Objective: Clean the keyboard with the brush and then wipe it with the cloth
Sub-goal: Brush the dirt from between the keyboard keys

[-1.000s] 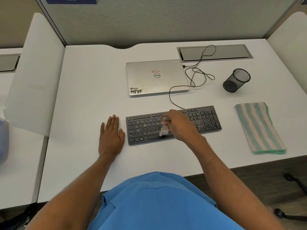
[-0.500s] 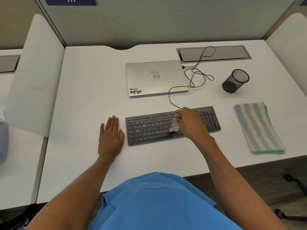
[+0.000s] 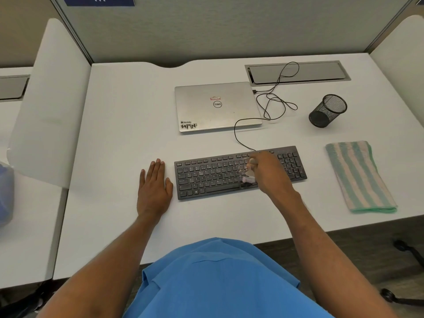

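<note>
A black keyboard lies flat on the white desk, its cable running back to a closed silver laptop. My right hand is closed around a small brush, whose dark bristles touch the keys right of the space bar. My left hand rests flat on the desk just left of the keyboard, fingers extended, holding nothing. A folded green-and-white striped cloth lies on the desk to the right of the keyboard.
The closed laptop sits behind the keyboard with a looped black cable beside it. A black mesh pen cup stands at the back right. White dividers flank the desk; a cable hatch lies at the rear.
My right hand has carried the brush rightward along the keyboard, from its middle toward the right of the space bar. The left hand has stayed flat in place.
</note>
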